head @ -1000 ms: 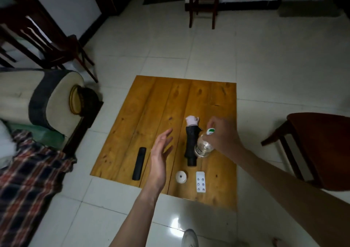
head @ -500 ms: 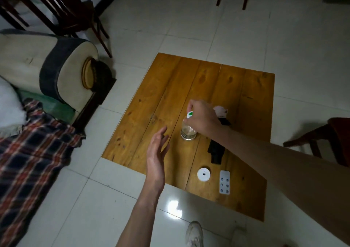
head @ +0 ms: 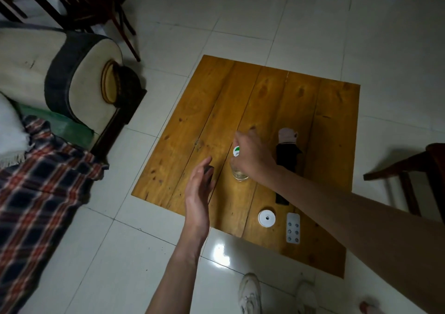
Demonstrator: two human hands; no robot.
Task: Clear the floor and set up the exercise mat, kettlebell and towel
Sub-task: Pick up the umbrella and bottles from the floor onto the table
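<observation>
A square wooden board (head: 277,111) lies flat on the pale tiled floor (head: 168,36), and most of the small things sit on its near half. The right hand (head: 252,154) reaches in from five o'clock and grips a clear bottle (head: 238,169) from above, fingers curled around its upper part; the bottle's base shows at the hand's seven o'clock, over the board's middle planks, and whether it touches the wood cannot be told. The left hand (head: 198,193) comes up from six o'clock and hovers edge-on at the bottle's nine o'clock, just beside it, fingers straight and close together, holding nothing. A dark object peeks out behind its fingers, too hidden to name. At the right hand's three o'clock lies a black sock (head: 286,154) with a pale pink toe pointing to twelve o'clock, its lower part crossed by the right forearm. At the bottle's five o'clock a round white cap (head: 266,218) rests on the board, and just beside that, at its three o'clock, a blister pack of pills (head: 293,227). At nine o'clock of the board stands a cream sofa arm (head: 79,77) with dark trim, a plaid blanket (head: 36,193) spread below it. A white shoe (head: 250,294) shows at six o'clock on the tiles.
</observation>
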